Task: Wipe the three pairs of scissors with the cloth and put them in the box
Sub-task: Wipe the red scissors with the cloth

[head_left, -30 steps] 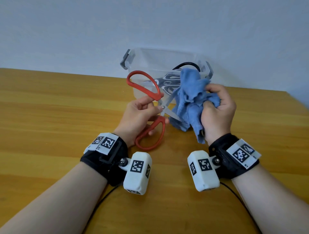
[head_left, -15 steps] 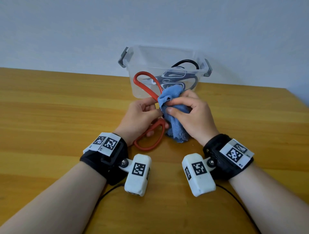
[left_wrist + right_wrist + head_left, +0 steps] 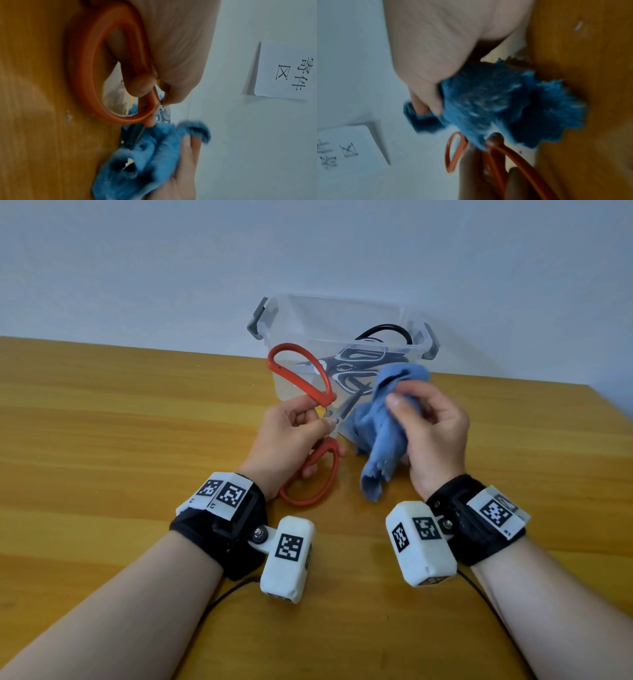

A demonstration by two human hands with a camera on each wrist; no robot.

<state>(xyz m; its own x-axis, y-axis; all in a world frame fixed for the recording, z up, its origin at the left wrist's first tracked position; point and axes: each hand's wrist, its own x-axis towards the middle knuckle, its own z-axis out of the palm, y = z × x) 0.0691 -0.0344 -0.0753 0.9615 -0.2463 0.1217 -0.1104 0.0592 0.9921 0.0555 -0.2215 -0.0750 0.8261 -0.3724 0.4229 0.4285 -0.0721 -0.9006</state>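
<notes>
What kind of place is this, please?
Probably a plain room set up for recording: a wooden table against a bare wall, a paper sign with Chinese characters.

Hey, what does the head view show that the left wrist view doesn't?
Only the head view shows the clear box with dark scissors inside, both wrist cameras, and the upper orange loop. Only the left wrist view shows a paper sign with printed characters on the wall. Both show the left hand gripping the orange scissors, the right hand holding the blue cloth around the blades, and the wooden table.
</notes>
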